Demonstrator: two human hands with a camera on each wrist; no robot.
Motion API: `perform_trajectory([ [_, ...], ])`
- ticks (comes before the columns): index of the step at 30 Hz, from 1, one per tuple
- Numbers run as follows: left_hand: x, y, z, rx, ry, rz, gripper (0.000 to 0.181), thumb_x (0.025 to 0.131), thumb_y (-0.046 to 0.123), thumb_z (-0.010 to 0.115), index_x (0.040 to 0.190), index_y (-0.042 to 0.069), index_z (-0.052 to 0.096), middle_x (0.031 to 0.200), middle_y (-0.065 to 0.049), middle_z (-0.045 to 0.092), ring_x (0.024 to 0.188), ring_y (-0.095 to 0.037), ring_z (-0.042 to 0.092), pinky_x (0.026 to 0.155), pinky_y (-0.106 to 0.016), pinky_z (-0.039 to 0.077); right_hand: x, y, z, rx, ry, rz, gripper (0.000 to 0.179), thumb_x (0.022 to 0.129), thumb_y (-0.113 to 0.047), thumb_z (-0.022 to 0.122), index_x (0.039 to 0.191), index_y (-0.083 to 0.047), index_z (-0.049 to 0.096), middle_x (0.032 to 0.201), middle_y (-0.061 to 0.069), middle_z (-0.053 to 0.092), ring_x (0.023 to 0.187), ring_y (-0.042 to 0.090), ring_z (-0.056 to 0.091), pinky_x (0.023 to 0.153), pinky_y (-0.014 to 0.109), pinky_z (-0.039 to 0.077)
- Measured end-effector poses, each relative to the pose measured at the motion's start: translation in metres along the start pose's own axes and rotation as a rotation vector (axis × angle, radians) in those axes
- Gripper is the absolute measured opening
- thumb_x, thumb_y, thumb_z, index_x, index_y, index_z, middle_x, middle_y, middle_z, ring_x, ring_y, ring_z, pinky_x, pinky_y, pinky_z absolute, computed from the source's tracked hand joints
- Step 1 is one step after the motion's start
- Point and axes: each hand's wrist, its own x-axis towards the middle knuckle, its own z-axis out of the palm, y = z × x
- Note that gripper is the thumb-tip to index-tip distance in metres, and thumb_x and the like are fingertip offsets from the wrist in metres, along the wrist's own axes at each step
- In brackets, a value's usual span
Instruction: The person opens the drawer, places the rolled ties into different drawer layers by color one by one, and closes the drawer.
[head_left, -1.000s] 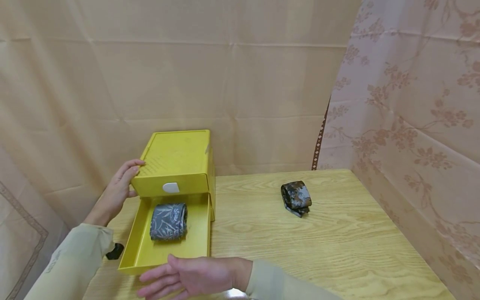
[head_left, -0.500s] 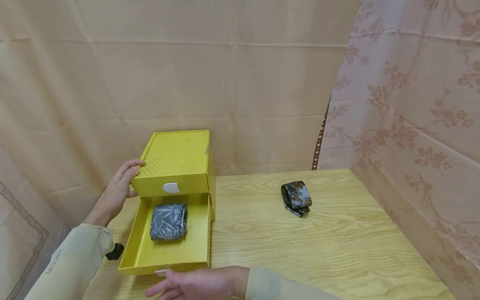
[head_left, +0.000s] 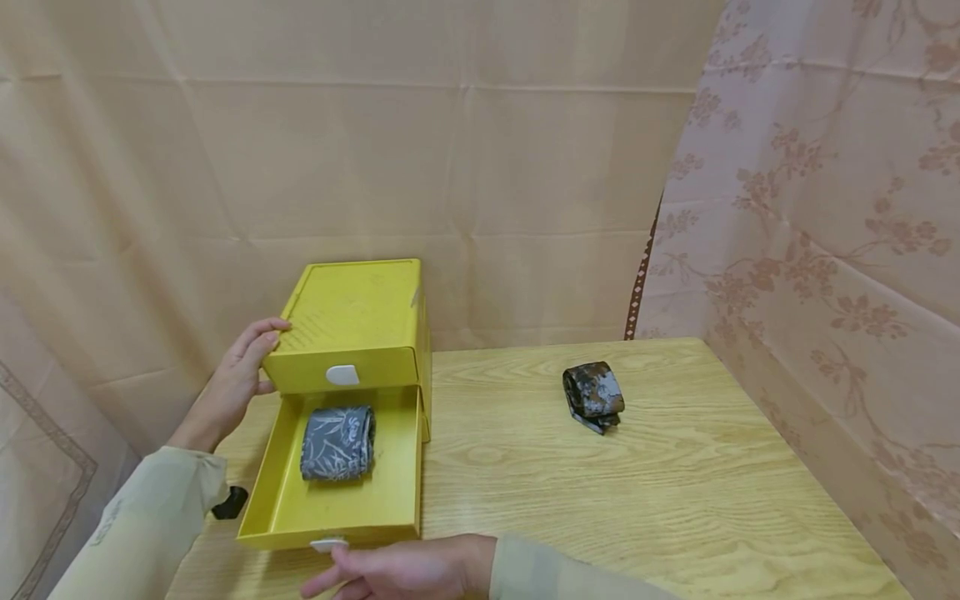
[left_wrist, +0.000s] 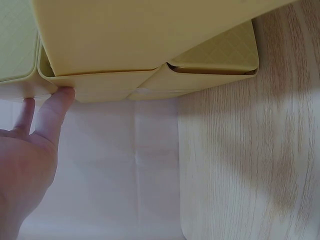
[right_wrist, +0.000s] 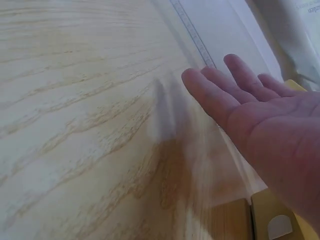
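A yellow two-drawer box [head_left: 352, 312] stands at the table's left, with its lower drawer [head_left: 397, 500] pulled out. Inside lies a rolled dark grey cloth with a pale leaf pattern [head_left: 337, 443]. My left hand [head_left: 228, 387] rests against the box's left side near the front, its fingertips touching the edge; the left wrist view shows two fingers on that side. My right hand [head_left: 408, 571] is just below the lower drawer's white handle [head_left: 328, 545], fingers extended. Whether the thumb touches the handle I cannot tell. In the right wrist view its fingers are straight, holding nothing.
A rolled camouflage-patterned cloth [head_left: 594, 396] lies on the wooden table [head_left: 600, 500], right of the box. Beige curtain [head_left: 487, 183] hangs behind, and flowered curtain [head_left: 825, 250] on the right. A small black object [head_left: 230, 503] shows beside my left sleeve.
My right hand has shifted slightly right and down, and the lower drawer's white handle has come into sight. My left hand, the drawer and both rolled cloths have stayed put.
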Motion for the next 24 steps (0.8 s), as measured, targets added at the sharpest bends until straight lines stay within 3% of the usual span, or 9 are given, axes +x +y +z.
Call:
perform_trajectory([
  [10, -0.001, 0.003, 0.002, 0.017, -0.005, -0.005, 0.039, 0.108, 0.05, 0.036, 0.139, 0.027, 0.045, 0.139, -0.006, 0.038, 0.105, -0.013, 0.057, 0.079, -0.031, 0.056, 0.005, 0.009, -0.007, 0.005, 0.054, 0.019, 0.069, 0.106, -0.063, 0.026, 0.156, -0.016, 0.038, 0.14, 0.006, 0.054, 0.128, 0.025, 0.052, 0.11, 0.041, 0.039],
  [24, 0.0, 0.001, 0.0, 0.038, -0.001, -0.025, 0.043, 0.108, 0.053, 0.035, 0.141, 0.026, 0.043, 0.142, -0.007, 0.037, 0.109, -0.015, 0.055, 0.08, -0.031, 0.056, 0.008, 0.012, -0.003, 0.143, 0.072, 0.012, 0.061, 0.105, -0.061, 0.033, 0.153, -0.025, 0.04, 0.138, 0.009, 0.057, 0.132, 0.033, 0.05, 0.112, 0.046, 0.037],
])
